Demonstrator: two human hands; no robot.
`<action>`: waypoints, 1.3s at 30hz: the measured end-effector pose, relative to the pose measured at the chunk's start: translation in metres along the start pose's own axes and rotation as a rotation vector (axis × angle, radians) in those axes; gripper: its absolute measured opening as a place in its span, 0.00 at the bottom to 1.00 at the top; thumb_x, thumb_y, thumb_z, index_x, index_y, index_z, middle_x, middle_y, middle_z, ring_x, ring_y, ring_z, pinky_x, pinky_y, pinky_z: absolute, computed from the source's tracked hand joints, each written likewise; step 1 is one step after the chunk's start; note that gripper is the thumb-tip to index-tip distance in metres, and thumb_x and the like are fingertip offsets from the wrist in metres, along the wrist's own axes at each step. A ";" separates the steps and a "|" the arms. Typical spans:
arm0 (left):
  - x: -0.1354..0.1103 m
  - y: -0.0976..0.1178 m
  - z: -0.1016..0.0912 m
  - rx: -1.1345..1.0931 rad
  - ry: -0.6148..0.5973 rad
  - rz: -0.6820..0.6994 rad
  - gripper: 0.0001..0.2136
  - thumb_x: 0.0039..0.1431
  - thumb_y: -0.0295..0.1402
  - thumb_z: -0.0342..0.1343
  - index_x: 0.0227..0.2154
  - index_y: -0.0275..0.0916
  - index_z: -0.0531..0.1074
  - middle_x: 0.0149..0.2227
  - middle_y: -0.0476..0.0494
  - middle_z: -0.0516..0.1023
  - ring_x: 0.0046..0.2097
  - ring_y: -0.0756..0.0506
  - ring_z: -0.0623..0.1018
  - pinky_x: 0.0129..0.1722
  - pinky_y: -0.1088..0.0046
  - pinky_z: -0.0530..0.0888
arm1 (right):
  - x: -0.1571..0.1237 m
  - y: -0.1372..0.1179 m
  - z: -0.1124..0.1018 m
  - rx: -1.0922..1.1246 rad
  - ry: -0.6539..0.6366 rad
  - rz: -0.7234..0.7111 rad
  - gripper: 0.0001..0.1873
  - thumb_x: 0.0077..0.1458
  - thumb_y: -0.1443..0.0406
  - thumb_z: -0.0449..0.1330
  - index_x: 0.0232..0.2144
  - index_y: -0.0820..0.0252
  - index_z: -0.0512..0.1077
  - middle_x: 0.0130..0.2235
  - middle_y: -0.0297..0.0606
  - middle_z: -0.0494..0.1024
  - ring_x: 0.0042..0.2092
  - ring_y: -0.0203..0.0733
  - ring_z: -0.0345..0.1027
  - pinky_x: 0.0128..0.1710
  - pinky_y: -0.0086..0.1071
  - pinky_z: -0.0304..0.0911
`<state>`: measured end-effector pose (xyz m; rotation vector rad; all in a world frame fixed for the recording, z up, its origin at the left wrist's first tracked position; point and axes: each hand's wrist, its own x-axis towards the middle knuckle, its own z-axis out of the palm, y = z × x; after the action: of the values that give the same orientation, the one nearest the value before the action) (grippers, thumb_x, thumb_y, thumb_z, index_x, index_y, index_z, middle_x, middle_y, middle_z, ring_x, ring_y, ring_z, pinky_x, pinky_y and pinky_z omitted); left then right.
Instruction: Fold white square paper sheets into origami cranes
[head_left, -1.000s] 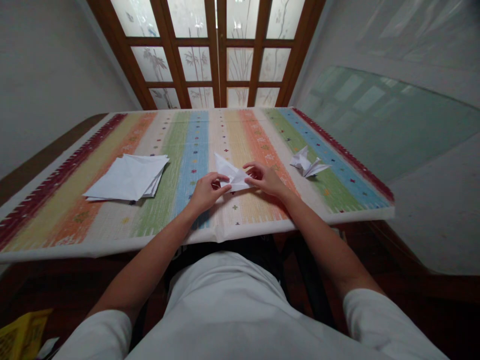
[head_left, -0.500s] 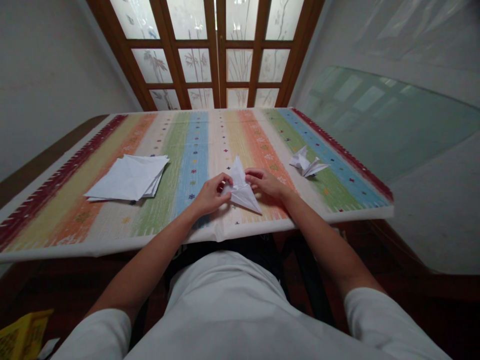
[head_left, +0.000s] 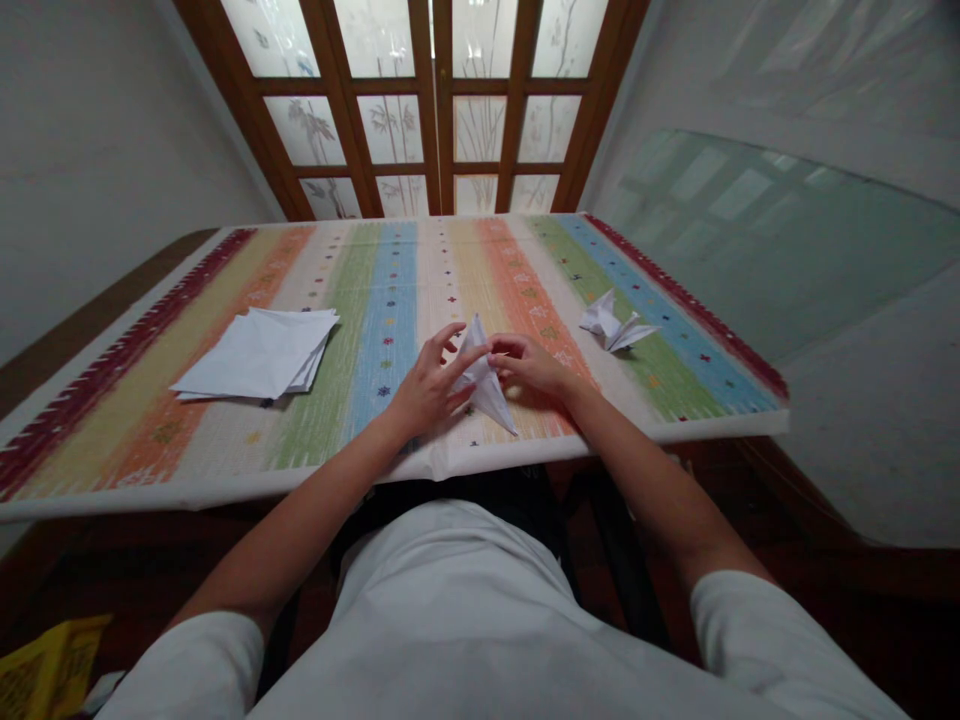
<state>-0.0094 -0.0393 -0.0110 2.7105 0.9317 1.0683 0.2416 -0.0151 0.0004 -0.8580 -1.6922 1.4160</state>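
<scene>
While both bare hands meet close to the front edge of the table (head_left: 387, 260), a piece of folded white paper (head_left: 489, 390) is between them. Its upper tip points to the far side, and its long lower tip points to the front edge and stops before it; whether this tip touches the striped cloth (head_left: 356, 400), I cannot tell. The left hand (head_left: 429, 388) has its fingers spread, with the index finger laid across the paper towards the other hand and the thumb lower, near the paper. The right hand (head_left: 529, 365) pinches the upper right border of the paper between thumb and index finger; its other fingers are curled and partly hidden.

To the left, a wide band of cloth separates the left hand from a stack of white sheets (head_left: 259, 355), whose edges are not aligned. To the right, a finished folded figure (head_left: 616, 325) stands well apart from the right hand, nearer to the right edge. Beyond the hands, the cloth stretches to the far edge, near the wooden doors (head_left: 439, 130).

Concerning writing, a yellow container (head_left: 56, 665) at the lower left shows dark marks, but I cannot tell whether they are letters or openings.
</scene>
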 end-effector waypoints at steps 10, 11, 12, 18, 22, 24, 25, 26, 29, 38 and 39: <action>0.001 0.010 -0.004 0.174 -0.125 0.140 0.27 0.69 0.25 0.58 0.70 0.41 0.70 0.74 0.32 0.70 0.63 0.32 0.76 0.65 0.47 0.76 | 0.004 0.010 -0.006 -0.204 0.079 -0.110 0.21 0.55 0.47 0.73 0.37 0.58 0.84 0.33 0.36 0.84 0.30 0.39 0.73 0.31 0.31 0.69; 0.002 0.011 -0.005 0.175 -0.137 0.148 0.27 0.69 0.25 0.57 0.69 0.41 0.71 0.73 0.32 0.71 0.62 0.33 0.77 0.64 0.48 0.76 | 0.004 0.010 -0.006 -0.229 0.081 -0.126 0.20 0.55 0.47 0.72 0.36 0.58 0.84 0.32 0.36 0.84 0.31 0.40 0.74 0.31 0.31 0.69; 0.002 0.011 -0.005 0.178 -0.146 0.156 0.26 0.69 0.25 0.56 0.69 0.40 0.71 0.73 0.32 0.71 0.61 0.33 0.77 0.63 0.49 0.77 | 0.004 0.010 -0.006 -0.249 0.084 -0.142 0.19 0.56 0.48 0.72 0.36 0.57 0.85 0.32 0.36 0.84 0.31 0.41 0.74 0.32 0.32 0.70; 0.002 0.016 -0.004 0.170 -0.172 0.141 0.26 0.69 0.27 0.57 0.69 0.40 0.68 0.68 0.30 0.75 0.60 0.33 0.78 0.60 0.51 0.78 | 0.002 0.009 -0.006 -0.222 0.125 -0.167 0.19 0.54 0.49 0.74 0.40 0.56 0.84 0.33 0.37 0.84 0.32 0.42 0.76 0.33 0.34 0.72; 0.000 0.016 -0.006 0.095 -0.120 0.099 0.30 0.66 0.28 0.61 0.70 0.42 0.67 0.63 0.31 0.75 0.60 0.33 0.77 0.60 0.51 0.79 | 0.002 0.006 -0.005 -0.177 0.154 -0.162 0.22 0.53 0.51 0.75 0.44 0.55 0.81 0.31 0.33 0.80 0.28 0.38 0.71 0.29 0.31 0.68; -0.001 0.016 -0.008 0.065 -0.104 0.092 0.26 0.65 0.29 0.62 0.66 0.43 0.71 0.61 0.32 0.74 0.59 0.33 0.77 0.59 0.53 0.80 | 0.002 0.005 -0.004 -0.188 0.186 -0.185 0.21 0.53 0.52 0.75 0.45 0.54 0.79 0.31 0.32 0.79 0.29 0.38 0.70 0.29 0.30 0.67; -0.002 0.015 -0.009 0.051 -0.101 0.087 0.23 0.65 0.29 0.63 0.62 0.43 0.73 0.61 0.32 0.73 0.58 0.34 0.77 0.58 0.53 0.80 | 0.002 0.005 -0.004 -0.199 0.199 -0.200 0.21 0.53 0.52 0.74 0.45 0.54 0.78 0.33 0.32 0.79 0.30 0.38 0.70 0.29 0.30 0.67; -0.002 0.014 -0.010 0.035 -0.097 0.079 0.20 0.64 0.30 0.63 0.59 0.43 0.74 0.60 0.32 0.73 0.57 0.35 0.78 0.57 0.54 0.81 | 0.003 0.005 -0.004 -0.212 0.210 -0.213 0.20 0.54 0.52 0.73 0.45 0.54 0.78 0.34 0.33 0.80 0.31 0.38 0.70 0.30 0.31 0.67; -0.003 0.013 -0.012 -0.029 -0.065 0.029 0.13 0.62 0.32 0.65 0.49 0.42 0.75 0.61 0.34 0.72 0.54 0.37 0.79 0.54 0.56 0.82 | 0.003 0.005 -0.006 -0.248 0.228 -0.238 0.17 0.56 0.52 0.71 0.44 0.53 0.78 0.42 0.37 0.81 0.35 0.40 0.71 0.33 0.31 0.67; 0.004 0.002 -0.016 -0.253 0.137 -0.244 0.05 0.64 0.34 0.62 0.38 0.41 0.73 0.54 0.37 0.75 0.51 0.40 0.78 0.43 0.66 0.83 | 0.000 0.004 -0.014 -0.154 0.132 -0.137 0.18 0.59 0.47 0.65 0.29 0.53 0.75 0.35 0.37 0.75 0.34 0.43 0.69 0.32 0.34 0.69; 0.005 0.001 -0.016 -0.274 0.148 -0.270 0.05 0.65 0.35 0.62 0.38 0.41 0.73 0.54 0.37 0.76 0.50 0.40 0.78 0.40 0.68 0.83 | -0.001 0.003 -0.014 -0.109 0.109 -0.114 0.20 0.60 0.45 0.64 0.28 0.54 0.75 0.35 0.38 0.75 0.35 0.44 0.70 0.33 0.35 0.70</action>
<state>-0.0168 -0.0391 0.0045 2.2391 1.0481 1.2466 0.2542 -0.0085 -0.0010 -0.8678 -1.7193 1.1897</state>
